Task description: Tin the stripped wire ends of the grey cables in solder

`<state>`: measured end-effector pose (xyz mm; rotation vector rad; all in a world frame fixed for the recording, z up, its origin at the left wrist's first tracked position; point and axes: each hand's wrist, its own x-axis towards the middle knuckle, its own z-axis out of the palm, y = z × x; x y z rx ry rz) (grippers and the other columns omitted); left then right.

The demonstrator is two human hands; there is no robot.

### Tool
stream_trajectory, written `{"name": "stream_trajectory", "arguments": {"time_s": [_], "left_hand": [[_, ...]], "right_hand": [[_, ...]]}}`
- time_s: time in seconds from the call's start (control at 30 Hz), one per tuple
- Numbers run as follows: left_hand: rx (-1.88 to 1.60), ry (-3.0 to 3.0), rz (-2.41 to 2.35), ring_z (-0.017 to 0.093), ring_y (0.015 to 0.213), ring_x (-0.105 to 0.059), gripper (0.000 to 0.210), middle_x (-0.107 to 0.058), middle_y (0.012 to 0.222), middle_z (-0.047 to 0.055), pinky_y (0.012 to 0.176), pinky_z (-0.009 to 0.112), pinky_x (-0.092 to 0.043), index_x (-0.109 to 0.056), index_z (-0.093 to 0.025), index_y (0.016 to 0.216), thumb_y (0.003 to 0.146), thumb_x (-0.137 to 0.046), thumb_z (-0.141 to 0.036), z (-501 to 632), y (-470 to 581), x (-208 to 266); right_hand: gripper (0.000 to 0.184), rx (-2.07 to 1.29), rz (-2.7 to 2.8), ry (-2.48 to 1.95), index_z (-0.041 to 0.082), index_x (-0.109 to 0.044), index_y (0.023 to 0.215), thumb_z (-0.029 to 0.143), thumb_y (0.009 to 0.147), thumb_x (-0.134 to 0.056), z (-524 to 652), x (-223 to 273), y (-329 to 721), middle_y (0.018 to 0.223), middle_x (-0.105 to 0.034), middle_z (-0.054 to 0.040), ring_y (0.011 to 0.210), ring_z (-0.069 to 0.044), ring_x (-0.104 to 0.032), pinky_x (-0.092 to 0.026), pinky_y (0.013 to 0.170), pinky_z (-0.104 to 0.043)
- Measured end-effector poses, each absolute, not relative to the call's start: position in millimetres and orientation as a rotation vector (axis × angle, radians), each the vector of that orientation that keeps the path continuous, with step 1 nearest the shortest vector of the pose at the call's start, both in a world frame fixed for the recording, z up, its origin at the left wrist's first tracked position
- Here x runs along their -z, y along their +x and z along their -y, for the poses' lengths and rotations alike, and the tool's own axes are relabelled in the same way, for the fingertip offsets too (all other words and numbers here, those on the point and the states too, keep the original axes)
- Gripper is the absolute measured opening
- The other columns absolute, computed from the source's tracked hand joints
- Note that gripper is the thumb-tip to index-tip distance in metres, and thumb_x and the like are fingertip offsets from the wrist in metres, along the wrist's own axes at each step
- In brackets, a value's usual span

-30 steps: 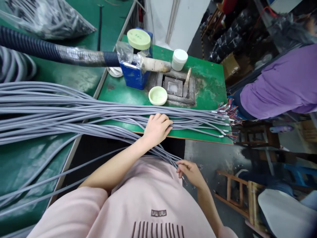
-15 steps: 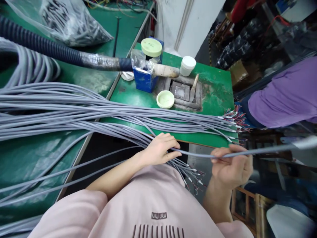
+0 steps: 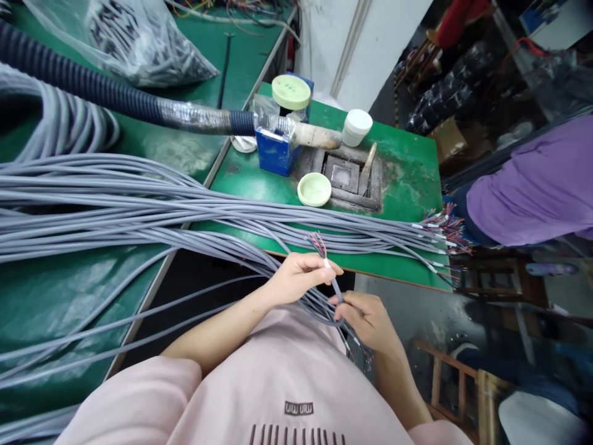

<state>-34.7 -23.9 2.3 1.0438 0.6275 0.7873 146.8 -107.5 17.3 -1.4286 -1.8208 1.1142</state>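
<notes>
A grey cable (image 3: 336, 288) has its end turned upward in front of my chest, with red, blue and pale wires fanning out above a white band. My left hand (image 3: 303, 275) pinches it at that band. Just below, the fingers of my right hand (image 3: 364, 315) are closed around the grey sheath. Behind my hands a thick bundle of grey cables (image 3: 250, 210) runs across the bench, its stripped ends (image 3: 447, 228) gathered at the right edge. More cable ends hang below my hands, partly hidden by them.
On the green bench (image 3: 412, 167) a square solder pot (image 3: 343, 176) is set in, with a wooden-handled scraper (image 3: 367, 170) on it. Around it are a pale green dish (image 3: 314, 189), a white tub (image 3: 356, 127) and a ribbed hose (image 3: 115, 93). A person in purple (image 3: 532, 179) is at right.
My right hand has come in from the right to beside my left hand. The cable's far end, stretched out to the right before, now points up between both hands.
</notes>
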Motion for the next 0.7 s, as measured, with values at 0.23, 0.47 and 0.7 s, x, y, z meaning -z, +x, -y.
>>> {"name": "stream_trajectory", "arguments": {"time_s": [0.23,0.47,0.7], "left_hand": [[-0.646,1.089,-0.418,0.012,0.058,-0.062,0.03,-0.064,0.064,0.003,0.057,0.023,-0.05,-0.074,-0.013,0.084,0.084,-0.064,-0.042,31.9,-30.9,4.5],[-0.826,0.867,-0.582,0.008,0.053,-0.056,0.031,-0.062,0.06,-0.001,0.056,0.021,-0.048,-0.069,-0.014,0.082,0.069,-0.079,-0.04,26.0,-34.2,4.9],[-0.914,0.818,-0.771,0.006,0.051,-0.052,0.026,-0.061,0.057,-0.002,0.053,0.018,-0.044,-0.065,-0.014,0.07,0.068,-0.078,-0.037,19.9,-33.4,3.6]], "right_hand": [[0.031,-1.198,1.756,-1.326,0.018,-0.065,0.07,0.027,0.092,-0.046,97.1,-16.8,138.0,0.057,-0.063,0.0013,0.049,-0.009,-0.054,-0.04,0.052,-0.021],[0.022,-1.189,1.689,-1.376,0.018,-0.063,0.08,0.024,0.092,-0.046,96.1,-14.6,134.7,0.053,-0.061,0.0043,0.047,-0.008,-0.052,-0.04,0.051,-0.019],[0.023,-1.166,1.695,-1.431,0.019,-0.063,0.078,0.024,0.092,-0.046,95.3,-16.7,132.8,0.053,-0.061,0.0043,0.046,-0.008,-0.051,-0.039,0.05,-0.02]]}}
